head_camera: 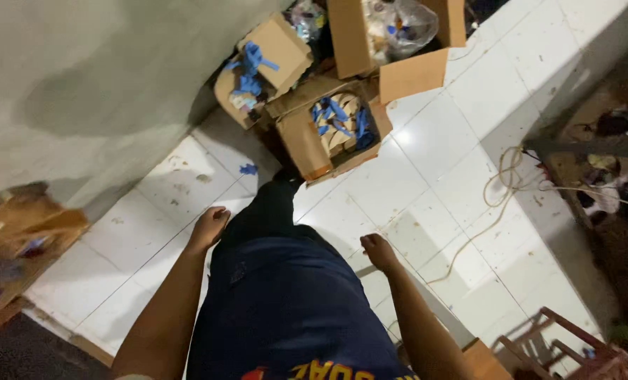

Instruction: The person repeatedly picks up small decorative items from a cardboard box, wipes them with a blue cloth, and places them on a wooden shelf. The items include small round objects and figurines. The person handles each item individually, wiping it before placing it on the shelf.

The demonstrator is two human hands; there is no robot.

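Observation:
I look straight down my own body, a dark blue shirt and black trousers, onto white floor tiles [441, 141]. My left hand [208, 226] hangs beside my hip with its fingers curled in and nothing in it. My right hand [379, 251] hangs on the other side, loosely closed and holding nothing. Just ahead of my foot stands an open cardboard box [303, 144] with brown pieces and blue strips inside. A second open box [279, 46] with blue strips lies behind it.
A taller cardboard box [349, 39] with a clear plastic bag in it stands at the back. A grey wall [82, 77] runs along the left. A pale cord [500, 190] loops over the tiles at right. A reddish wooden frame [560, 345] sits bottom right.

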